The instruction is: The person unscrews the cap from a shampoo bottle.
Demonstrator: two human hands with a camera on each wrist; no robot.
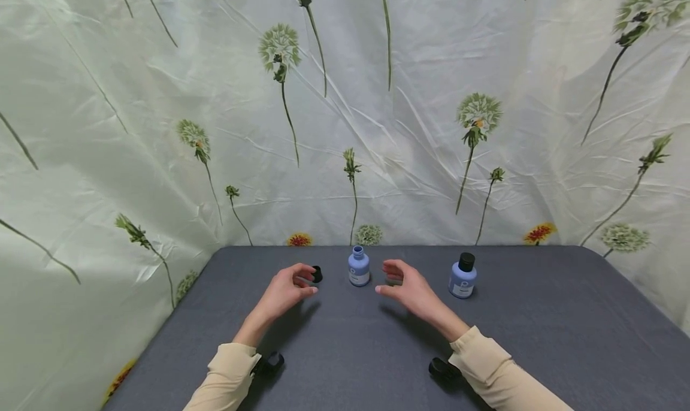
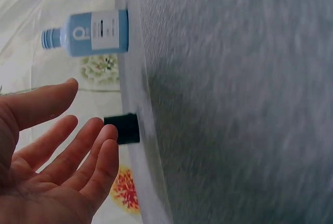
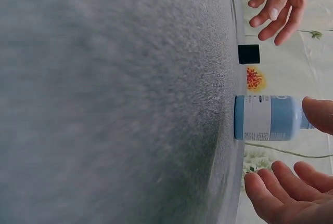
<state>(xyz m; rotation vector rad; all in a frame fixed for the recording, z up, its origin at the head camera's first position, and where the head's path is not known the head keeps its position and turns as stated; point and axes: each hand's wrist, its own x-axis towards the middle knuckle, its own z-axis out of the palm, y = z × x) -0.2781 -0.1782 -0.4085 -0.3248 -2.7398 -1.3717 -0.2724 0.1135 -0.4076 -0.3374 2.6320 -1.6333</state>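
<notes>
Near the middle of the head view, on a dark grey cloth-covered table [image 1: 539, 339], stands a small pale-blue plastic bottle with a white label and no cap [image 1: 358, 267], upright, its threaded neck bare. Just left of it on the cloth sits a small black screw cap [image 1: 317, 274], apart from the bottle. Further right in the frame is a second pale-blue bottle with its black cap on [image 1: 462, 276], well clear of both hands.

The person's left hand [image 1: 286, 291] hovers beside the loose cap, fingers loosely curved and parted, holding nothing; from the left wrist view the fingertips [image 2: 106, 135] lie very near the cap [image 2: 122, 129], though I cannot tell whether they touch it. The right hand [image 1: 406, 288] floats just right of the uncapped bottle, also relaxed and empty, thumb and fingers spread on either side of the bottle's neck in the right wrist view [image 3: 268, 117] without closing on it.

By my reading, the bottle is open and the cap is set down, and both hands are placed either to let go or to take hold. A next move would call for the left fingers to pinch the cap squarely and the right hand to steady the bottle's body, since it is light and could tip if nudged near the neck.

Behind the table hangs a creased pale green curtain printed with dandelions [image 1: 162, 129].
</notes>
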